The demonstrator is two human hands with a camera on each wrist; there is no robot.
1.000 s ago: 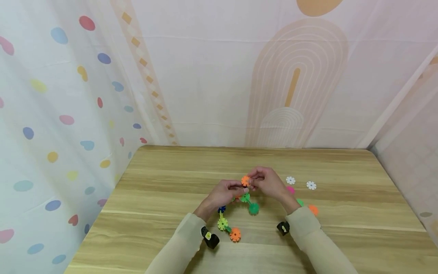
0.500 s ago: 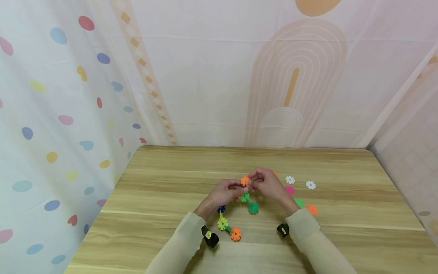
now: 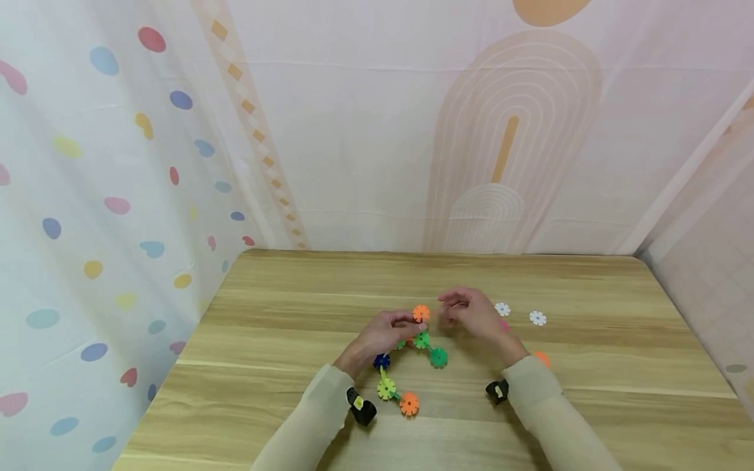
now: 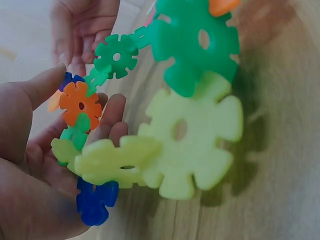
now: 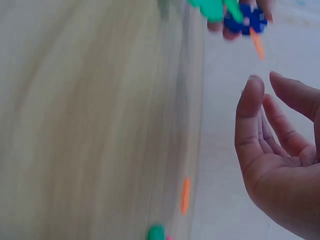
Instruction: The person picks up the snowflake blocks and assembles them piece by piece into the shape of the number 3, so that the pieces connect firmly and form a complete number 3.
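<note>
Left hand grips the chain of interlocked plastic snowflake discs, fingers curled round its upper end; the left wrist view shows thumb and fingers closed on the orange and blue discs there. The chain's long axis runs from that grip down toward the person, ending at a yellow-green disc and an orange disc lying on the light wooden table.

The topmost orange snowflake disc stands at the chain's upper end, just right of the left fingertips.

Right hand holds nothing: fingers loosely curved, palm empty in the right wrist view. It sits just right of the orange disc, apart from it.

Loose white snowflake discs lie near the right hand, on its far side, so the right is the nearer hand.
</note>
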